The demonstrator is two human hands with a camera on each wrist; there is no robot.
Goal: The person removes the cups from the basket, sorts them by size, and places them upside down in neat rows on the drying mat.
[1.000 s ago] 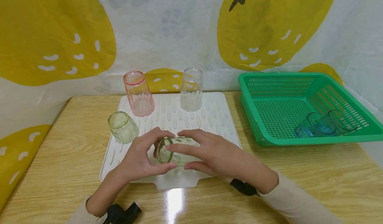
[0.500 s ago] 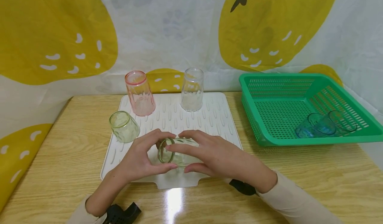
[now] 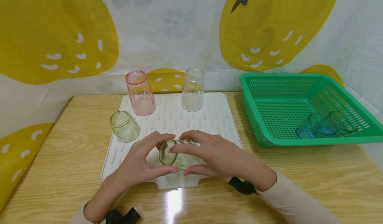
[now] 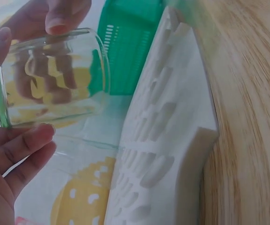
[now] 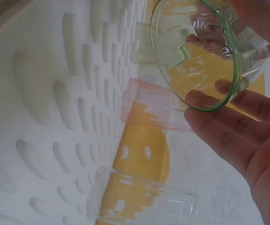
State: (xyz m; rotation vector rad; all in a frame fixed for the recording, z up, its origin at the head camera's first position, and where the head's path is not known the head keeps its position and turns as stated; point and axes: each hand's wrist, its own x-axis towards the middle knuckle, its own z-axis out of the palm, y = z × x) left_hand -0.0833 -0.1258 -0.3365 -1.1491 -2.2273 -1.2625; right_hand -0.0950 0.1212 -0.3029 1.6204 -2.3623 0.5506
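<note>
In the head view a pale green drinking glass (image 3: 184, 161) lies sideways in the air above the white ridged drainboard (image 3: 182, 127). My left hand (image 3: 142, 159) grips its base end, thumb below and fingers above. From the other side my right hand (image 3: 206, 152) holds the body of the same glass, one finger reaching across to its base. The left wrist view shows the glass (image 4: 55, 79) between both hands' fingertips. In the right wrist view its wide green rim (image 5: 233, 61) points toward the camera, with right fingers beneath it.
A second green glass (image 3: 125, 127) stands upside down on the drainboard's left side. Behind it are an upturned pink glass (image 3: 142, 97) and an upturned clear glass (image 3: 192, 92). On the right, a green basket (image 3: 260, 141) holds blue glasses (image 3: 323, 127). Patterned cloth backs the table.
Both hands keep hold of the green glass, which has sunk slightly toward the drainboard's near edge. Its base faces the head camera a little more. The other glasses have not moved.
</note>
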